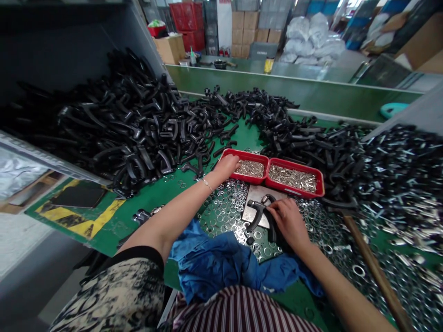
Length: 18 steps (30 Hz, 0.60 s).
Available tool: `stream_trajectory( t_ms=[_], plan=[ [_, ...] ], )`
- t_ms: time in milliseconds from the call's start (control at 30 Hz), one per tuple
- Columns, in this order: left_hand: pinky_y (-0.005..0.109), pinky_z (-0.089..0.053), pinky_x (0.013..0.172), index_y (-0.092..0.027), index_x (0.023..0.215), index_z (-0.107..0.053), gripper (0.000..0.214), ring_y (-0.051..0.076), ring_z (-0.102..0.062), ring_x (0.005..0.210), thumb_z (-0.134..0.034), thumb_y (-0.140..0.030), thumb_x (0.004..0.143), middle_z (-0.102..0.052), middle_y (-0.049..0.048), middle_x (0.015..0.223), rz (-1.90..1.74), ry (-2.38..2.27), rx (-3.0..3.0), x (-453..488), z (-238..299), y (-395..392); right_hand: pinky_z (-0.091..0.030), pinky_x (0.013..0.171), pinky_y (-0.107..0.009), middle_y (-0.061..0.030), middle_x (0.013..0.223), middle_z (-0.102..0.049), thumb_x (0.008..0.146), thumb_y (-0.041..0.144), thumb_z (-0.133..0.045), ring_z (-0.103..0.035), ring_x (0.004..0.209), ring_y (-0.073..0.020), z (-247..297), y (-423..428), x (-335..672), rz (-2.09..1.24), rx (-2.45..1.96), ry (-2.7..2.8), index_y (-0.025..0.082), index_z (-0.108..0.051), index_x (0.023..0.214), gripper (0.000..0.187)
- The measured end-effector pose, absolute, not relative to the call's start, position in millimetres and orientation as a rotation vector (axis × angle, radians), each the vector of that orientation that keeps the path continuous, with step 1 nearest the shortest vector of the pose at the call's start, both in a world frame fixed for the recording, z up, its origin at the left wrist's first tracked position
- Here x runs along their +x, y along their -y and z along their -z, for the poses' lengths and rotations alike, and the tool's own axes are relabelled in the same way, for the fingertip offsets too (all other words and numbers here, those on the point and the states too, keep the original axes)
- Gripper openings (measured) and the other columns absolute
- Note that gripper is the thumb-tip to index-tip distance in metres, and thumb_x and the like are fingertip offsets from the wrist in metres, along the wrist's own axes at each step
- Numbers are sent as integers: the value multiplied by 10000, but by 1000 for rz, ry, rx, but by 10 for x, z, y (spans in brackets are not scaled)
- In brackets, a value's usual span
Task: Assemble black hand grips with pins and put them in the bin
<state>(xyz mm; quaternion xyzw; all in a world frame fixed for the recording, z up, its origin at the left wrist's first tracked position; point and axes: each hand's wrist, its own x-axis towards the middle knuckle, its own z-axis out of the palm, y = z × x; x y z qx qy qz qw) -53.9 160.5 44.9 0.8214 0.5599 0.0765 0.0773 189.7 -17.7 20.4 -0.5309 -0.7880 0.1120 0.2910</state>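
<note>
Picking looked to be the step in hand: the left hand (228,164) dipped curled fingers into the red tray (249,153) of small metal pieces (251,168), though whether it held one could not be told. The right hand (289,221) pinched a black curved part (258,216) on the steel plate (254,196). Seating a piece there would call for a steady part.
</note>
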Motion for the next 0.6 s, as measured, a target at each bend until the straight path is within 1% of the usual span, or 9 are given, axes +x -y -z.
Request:
stream_trajectory(
  t_ms=[133, 233, 333, 400, 467, 533, 600],
  plan=[
    [307, -470, 910, -80, 952, -687, 241, 229, -642, 966, -556, -283, 940, -704, 164, 980, -304, -1668, 2419, -563, -386, -1638, -481, 826, -443, -111, 921, -639, 998, 308, -472, -530, 920, -279, -180, 178, 1861, -208, -1401, 2200, 212, -653, 919, 220],
    [304, -472, 878, -87, 944, -692, 264, 215, -641, 905, -550, -309, 945, -709, 144, 938, -363, -1650, 2392, -580, -357, -1634, -485, 841, -449, -121, 939, -631, 1005, 301, -455, -524, 929, -282, -158, 164, 1853, -145, -1412, 2227, 201, -654, 931, 235],
    [298, -471, 874, -99, 914, -709, 244, 196, -634, 867, -527, -259, 944, -713, 117, 901, -447, -1558, 2365, -606, -345, -1653, -488, 853, -456, -129, 963, -635, 1004, 294, -448, -523, 937, -287, -129, 167, 1852, -106, -1411, 2252, 202, -665, 938, 245],
    [294, -464, 905, -105, 910, -720, 225, 189, -630, 895, -518, -201, 932, -715, 107, 915, -468, -1504, 2360, -628, -357, -1676, -491, 860, -458, -138, 991, -641, 1003, 287, -447, -523, 956, -294, -113, 182, 1848, -90, -1400, 2280, 195, -676, 956, 251],
    [292, -450, 954, -115, 946, -724, 216, 186, -619, 976, -514, -154, 920, -713, 101, 979, -502, -1477, 2368, -650, -394, -1676, -494, 868, -456, -147, 1025, -644, 1005, 274, -436, -524, 980, -298, -110, 203, 1849, -90, -1382, 2313, 186, -682, 995, 262],
    [297, -436, 997, -126, 990, -714, 213, 180, -596, 1060, -514, -132, 917, -698, 96, 1062, -675, -1457, 2349, -657, -447, -1610, -496, 886, -448, -146, 1067, -644, 1009, 260, -425, -533, 1009, -292, -122, 229, 1889, -138, -1341, 2347, 183, -672, 1070, 267],
    [306, -453, 983, -139, 1032, -687, 199, 167, -600, 1052, -519, -141, 925, -687, 80, 1087, -914, -1431, 2257, -632, -493, -1448, -490, 926, -440, -137, 1126, -640, 1009, 261, -434, -547, 1052, -277, -144, 274, 2016, -218, -1307, 2331, 186, -639, 1163, 267]
  ],
)
